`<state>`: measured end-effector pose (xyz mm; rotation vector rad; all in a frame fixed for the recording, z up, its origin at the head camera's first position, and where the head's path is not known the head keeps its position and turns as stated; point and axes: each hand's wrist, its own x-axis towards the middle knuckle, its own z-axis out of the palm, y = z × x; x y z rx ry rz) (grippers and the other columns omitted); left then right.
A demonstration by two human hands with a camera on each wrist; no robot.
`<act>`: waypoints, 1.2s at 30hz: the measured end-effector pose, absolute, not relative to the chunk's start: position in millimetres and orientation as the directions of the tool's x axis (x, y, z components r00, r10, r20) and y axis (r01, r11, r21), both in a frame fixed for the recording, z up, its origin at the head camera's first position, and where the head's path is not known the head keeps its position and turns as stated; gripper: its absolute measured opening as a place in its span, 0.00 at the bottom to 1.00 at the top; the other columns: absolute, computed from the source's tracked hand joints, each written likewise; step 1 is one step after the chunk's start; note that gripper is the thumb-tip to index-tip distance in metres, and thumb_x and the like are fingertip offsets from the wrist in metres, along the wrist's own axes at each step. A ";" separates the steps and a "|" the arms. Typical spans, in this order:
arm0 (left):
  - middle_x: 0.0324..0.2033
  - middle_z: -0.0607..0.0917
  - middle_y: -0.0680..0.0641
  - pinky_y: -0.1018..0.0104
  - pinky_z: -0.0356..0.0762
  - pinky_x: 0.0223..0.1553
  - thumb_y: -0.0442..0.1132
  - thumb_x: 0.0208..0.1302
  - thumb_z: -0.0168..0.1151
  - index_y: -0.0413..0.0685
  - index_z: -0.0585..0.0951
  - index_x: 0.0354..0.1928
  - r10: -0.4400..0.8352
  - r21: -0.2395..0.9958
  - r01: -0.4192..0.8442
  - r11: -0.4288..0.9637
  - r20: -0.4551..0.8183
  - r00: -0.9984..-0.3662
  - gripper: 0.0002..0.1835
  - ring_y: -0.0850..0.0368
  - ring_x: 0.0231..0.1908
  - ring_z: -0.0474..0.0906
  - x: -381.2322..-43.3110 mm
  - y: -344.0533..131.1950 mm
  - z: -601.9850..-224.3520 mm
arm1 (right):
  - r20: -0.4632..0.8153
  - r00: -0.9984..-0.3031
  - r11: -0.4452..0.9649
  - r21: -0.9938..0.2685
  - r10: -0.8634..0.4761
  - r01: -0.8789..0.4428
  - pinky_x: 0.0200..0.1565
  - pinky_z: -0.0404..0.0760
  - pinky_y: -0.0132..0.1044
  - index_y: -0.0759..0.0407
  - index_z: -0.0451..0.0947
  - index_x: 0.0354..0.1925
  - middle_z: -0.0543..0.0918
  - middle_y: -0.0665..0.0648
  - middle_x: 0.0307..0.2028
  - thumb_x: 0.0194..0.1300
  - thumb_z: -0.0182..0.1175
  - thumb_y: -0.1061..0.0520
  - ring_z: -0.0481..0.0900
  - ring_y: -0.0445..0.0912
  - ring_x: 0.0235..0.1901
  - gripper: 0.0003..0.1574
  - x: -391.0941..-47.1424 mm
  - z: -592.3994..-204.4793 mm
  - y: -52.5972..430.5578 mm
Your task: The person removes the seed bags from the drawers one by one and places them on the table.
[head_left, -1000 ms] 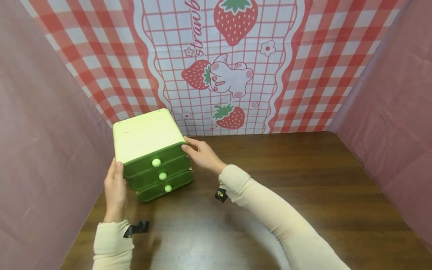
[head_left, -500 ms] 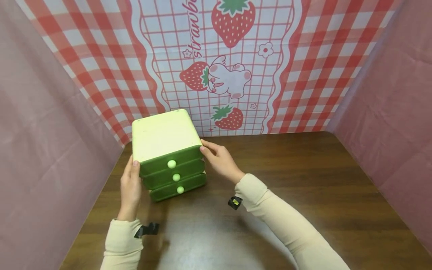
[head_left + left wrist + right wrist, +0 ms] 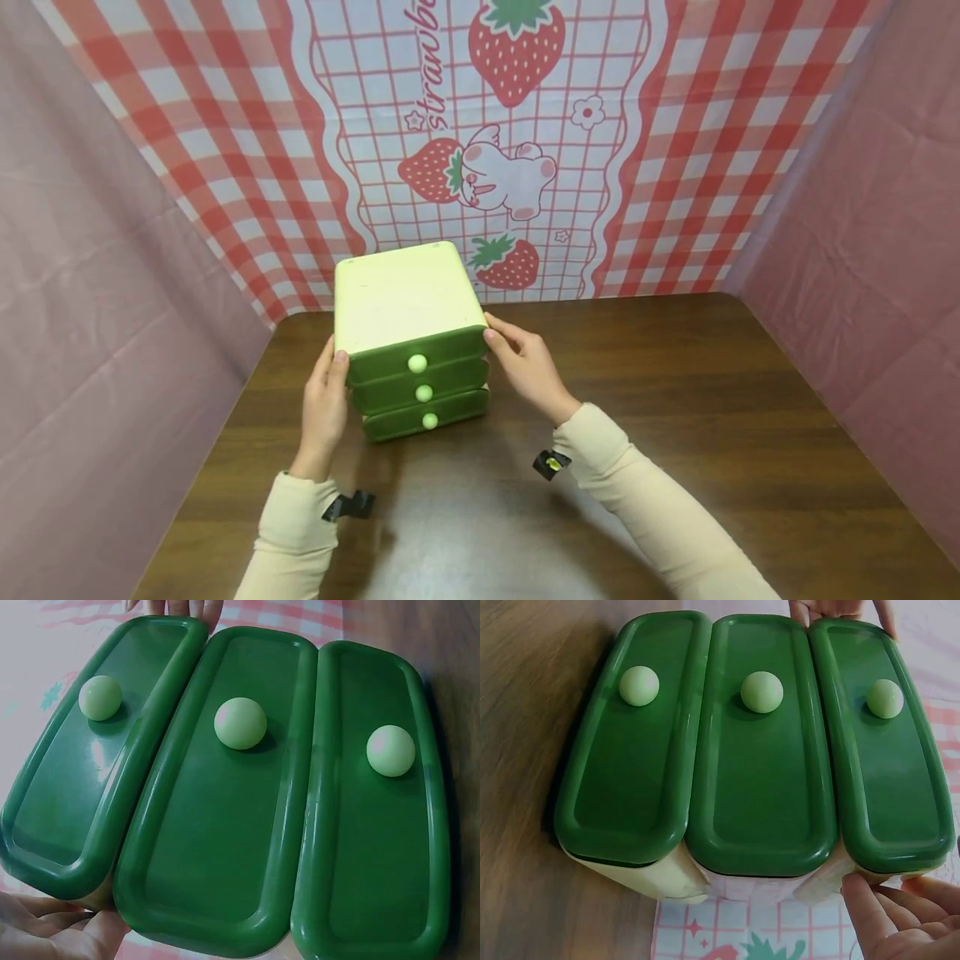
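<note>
A small three-drawer storage box (image 3: 408, 296) has a pale yellow-green top and dark green drawer fronts, each with a round pale knob (image 3: 423, 393). All three drawers are closed. My left hand (image 3: 324, 408) grips the box's left side near the upper front corner, thumb towards the front. On the opposite side, my right hand (image 3: 529, 367) holds the upper right corner, its thumb at the front edge and its fingers along the side. Both wrist views face the green drawer fronts (image 3: 217, 795), and the right wrist view shows fingers (image 3: 877, 915) at the top drawer's end.
Brown wood-grain table (image 3: 675, 417) extends to the right of the box and in front of it. Behind stands a red-and-white checked cloth (image 3: 712, 167) printed with strawberries. Pink cloth walls (image 3: 862, 250) close in both sides.
The drawer box has moved to the right along the back of the table, held by both hands throughout. Its front has turned slightly to face me more squarely.
</note>
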<state>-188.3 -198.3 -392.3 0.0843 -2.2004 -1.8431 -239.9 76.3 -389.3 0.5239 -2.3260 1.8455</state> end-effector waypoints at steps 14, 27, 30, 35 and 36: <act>0.75 0.58 0.46 0.48 0.70 0.63 0.54 0.78 0.40 0.53 0.54 0.77 -0.084 0.966 0.152 0.208 0.173 -0.981 0.31 0.49 0.68 0.62 -205.2 -162.6 -397.2 | 0.377 -0.922 0.221 -0.896 -0.083 -0.386 0.44 0.84 0.27 0.60 0.72 0.65 0.80 0.63 0.59 0.72 0.57 0.56 0.84 0.47 0.50 0.26 -227.9 -398.6 122.3; 0.71 0.67 0.44 0.65 0.78 0.52 0.52 0.78 0.42 0.54 0.58 0.76 -0.018 0.971 0.184 0.152 0.189 -0.982 0.29 0.55 0.53 0.74 -218.8 -132.4 -397.0 | 0.449 -0.893 0.256 -0.867 0.028 -0.428 0.42 0.80 0.16 0.63 0.73 0.64 0.80 0.66 0.58 0.70 0.58 0.60 0.78 0.22 0.43 0.25 -217.0 -403.5 153.0; 0.71 0.68 0.44 0.68 0.78 0.50 0.51 0.78 0.42 0.53 0.58 0.76 -0.001 0.972 0.186 0.143 0.188 -0.982 0.29 0.56 0.51 0.75 -220.4 -126.2 -396.7 | 0.459 -0.887 0.267 -0.860 0.036 -0.434 0.44 0.79 0.16 0.63 0.73 0.64 0.80 0.66 0.59 0.71 0.58 0.59 0.78 0.24 0.45 0.26 -214.4 -405.4 159.0; 0.73 0.65 0.45 0.52 0.77 0.58 0.51 0.78 0.43 0.53 0.58 0.76 0.024 0.972 0.187 0.144 0.185 -0.982 0.29 0.49 0.60 0.72 -221.7 -116.4 -397.0 | 0.469 -0.882 0.272 -0.857 0.057 -0.438 0.47 0.78 0.16 0.65 0.72 0.64 0.78 0.66 0.60 0.71 0.57 0.59 0.77 0.24 0.49 0.26 -210.4 -407.0 166.5; 0.73 0.65 0.45 0.51 0.77 0.58 0.51 0.78 0.43 0.53 0.58 0.76 0.029 0.972 0.188 0.144 0.186 -0.982 0.29 0.48 0.60 0.72 -221.8 -114.5 -397.1 | 0.474 -0.878 0.274 -0.854 0.062 -0.442 0.47 0.78 0.15 0.66 0.72 0.65 0.78 0.67 0.60 0.71 0.57 0.59 0.76 0.23 0.48 0.26 -209.8 -407.2 168.0</act>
